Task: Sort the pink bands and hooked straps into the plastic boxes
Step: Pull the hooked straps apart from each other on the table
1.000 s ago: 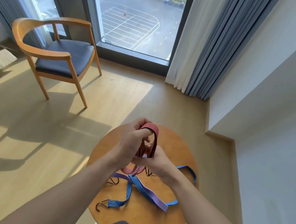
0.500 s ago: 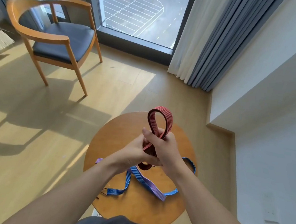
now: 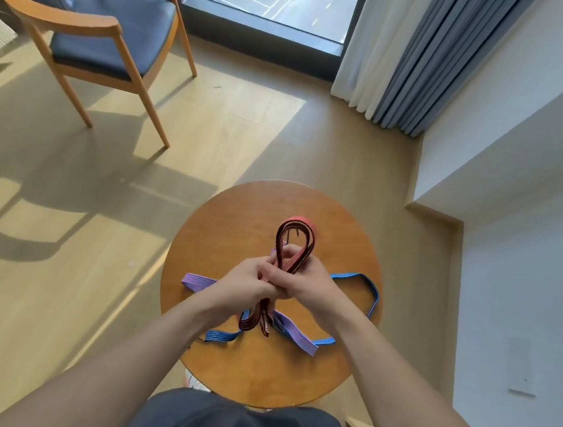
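Gripping the folded red strap (image 3: 279,240) together, the left hand (image 3: 245,287) and the right hand (image 3: 311,285) curl their fingers round its middle above the round wooden surface (image 3: 224,366). A loop stands up beyond the knuckles, and the folded ends hang below them. Under the hands a blue strap (image 3: 353,276) and a pink-purple band (image 3: 296,336) lie crossed on the surface, partly hidden by the wrists. A wooden chair (image 3: 95,23) stands on the floor far left, and grey curtains (image 3: 412,54) hang to the right.

Sunlit wooden floor (image 3: 62,261), wooden chair (image 3: 95,23) with dark seat by the window (image 3: 276,3), grey-and-white curtains (image 3: 408,60), white walls (image 3: 523,116).
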A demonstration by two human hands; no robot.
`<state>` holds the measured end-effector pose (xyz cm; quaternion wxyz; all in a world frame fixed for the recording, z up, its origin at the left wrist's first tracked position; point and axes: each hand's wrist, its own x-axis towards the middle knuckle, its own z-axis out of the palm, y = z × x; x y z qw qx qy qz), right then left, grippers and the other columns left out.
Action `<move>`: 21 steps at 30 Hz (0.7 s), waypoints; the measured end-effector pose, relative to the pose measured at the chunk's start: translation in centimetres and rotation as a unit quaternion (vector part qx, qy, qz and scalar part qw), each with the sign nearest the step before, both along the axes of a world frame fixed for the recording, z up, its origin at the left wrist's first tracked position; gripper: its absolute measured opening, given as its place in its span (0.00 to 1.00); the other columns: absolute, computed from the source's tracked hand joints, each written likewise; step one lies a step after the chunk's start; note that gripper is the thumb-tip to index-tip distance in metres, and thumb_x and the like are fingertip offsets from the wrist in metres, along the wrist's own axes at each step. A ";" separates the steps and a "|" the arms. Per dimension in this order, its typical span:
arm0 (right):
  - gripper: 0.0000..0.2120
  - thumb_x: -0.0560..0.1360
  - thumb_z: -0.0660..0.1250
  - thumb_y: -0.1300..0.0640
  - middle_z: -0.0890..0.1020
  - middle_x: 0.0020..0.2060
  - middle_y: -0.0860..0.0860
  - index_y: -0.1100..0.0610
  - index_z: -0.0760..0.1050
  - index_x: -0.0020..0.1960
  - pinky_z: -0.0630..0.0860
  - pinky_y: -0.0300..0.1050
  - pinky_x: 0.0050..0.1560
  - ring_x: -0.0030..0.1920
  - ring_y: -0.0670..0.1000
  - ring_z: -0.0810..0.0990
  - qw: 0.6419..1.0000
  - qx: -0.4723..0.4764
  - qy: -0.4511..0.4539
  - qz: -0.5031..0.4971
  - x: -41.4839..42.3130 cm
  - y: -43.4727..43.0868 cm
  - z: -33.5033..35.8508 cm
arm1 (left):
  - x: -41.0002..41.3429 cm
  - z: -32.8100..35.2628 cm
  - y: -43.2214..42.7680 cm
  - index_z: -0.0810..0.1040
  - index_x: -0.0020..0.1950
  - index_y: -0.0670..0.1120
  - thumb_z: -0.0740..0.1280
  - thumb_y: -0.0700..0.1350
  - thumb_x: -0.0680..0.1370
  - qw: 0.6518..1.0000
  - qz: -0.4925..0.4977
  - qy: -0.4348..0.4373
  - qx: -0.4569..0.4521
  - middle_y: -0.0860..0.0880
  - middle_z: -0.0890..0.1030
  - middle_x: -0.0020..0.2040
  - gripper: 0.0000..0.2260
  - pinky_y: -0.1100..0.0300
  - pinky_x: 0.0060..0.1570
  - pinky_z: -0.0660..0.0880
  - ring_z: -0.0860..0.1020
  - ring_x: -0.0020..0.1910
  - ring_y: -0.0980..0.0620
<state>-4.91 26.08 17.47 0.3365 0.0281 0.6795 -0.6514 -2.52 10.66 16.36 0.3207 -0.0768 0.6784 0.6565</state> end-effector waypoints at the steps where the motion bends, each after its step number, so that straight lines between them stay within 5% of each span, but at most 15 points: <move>1: 0.14 0.74 0.76 0.54 0.82 0.46 0.51 0.59 0.77 0.54 0.75 0.40 0.45 0.47 0.49 0.81 1.000 -0.006 -0.020 -0.004 -0.1 0.4 -0.8 | 0.2 -0.6 -0.4 0.83 0.58 0.46 0.72 0.37 0.73 0.999 0.029 -0.016 -0.014 0.47 0.79 0.38 0.14 0.58 0.37 0.76 0.76 0.35 0.51; 4: 0.21 0.70 0.78 0.48 0.80 0.56 0.49 0.49 0.76 0.58 0.77 0.38 0.46 0.55 0.49 0.80 0.993 0.100 -0.060 -0.003 0.3 1.6 -4.2 | 1.2 -3.3 -2.2 0.77 0.45 0.43 0.73 0.37 0.75 0.985 0.140 -0.083 -0.054 0.46 0.73 0.33 0.06 0.52 0.37 0.74 0.73 0.29 0.52; 8: 0.18 0.71 0.76 0.44 0.81 0.51 0.47 0.48 0.77 0.56 0.80 0.40 0.49 0.49 0.44 0.80 0.948 0.282 -0.078 0.123 2.5 2.3 -10.4 | 3.4 -6.4 -4.6 0.83 0.46 0.45 0.81 0.47 0.71 0.955 0.243 -0.116 -0.125 0.55 0.75 0.27 0.11 0.53 0.36 0.71 0.71 0.30 0.52; 13: 0.28 0.75 0.72 0.45 0.77 0.65 0.50 0.51 0.70 0.72 0.78 0.44 0.56 0.61 0.51 0.78 0.882 0.396 -0.074 0.243 6.1 1.6 -16.6 | 5.5 -9.3 -5.5 0.81 0.46 0.46 0.75 0.53 0.78 0.933 0.287 -0.143 -0.165 0.54 0.67 0.25 0.11 0.57 0.29 0.65 0.65 0.23 0.54; 21: 0.28 0.75 0.72 0.51 0.74 0.63 0.51 0.50 0.65 0.71 0.81 0.50 0.55 0.62 0.52 0.76 0.835 0.523 0.039 0.166 6.8 1.7 -20.7 | 7.4 -11.0 -6.0 0.75 0.39 0.52 0.73 0.52 0.80 0.912 0.323 -0.192 -0.167 0.54 0.67 0.26 0.13 0.59 0.27 0.64 0.64 0.23 0.55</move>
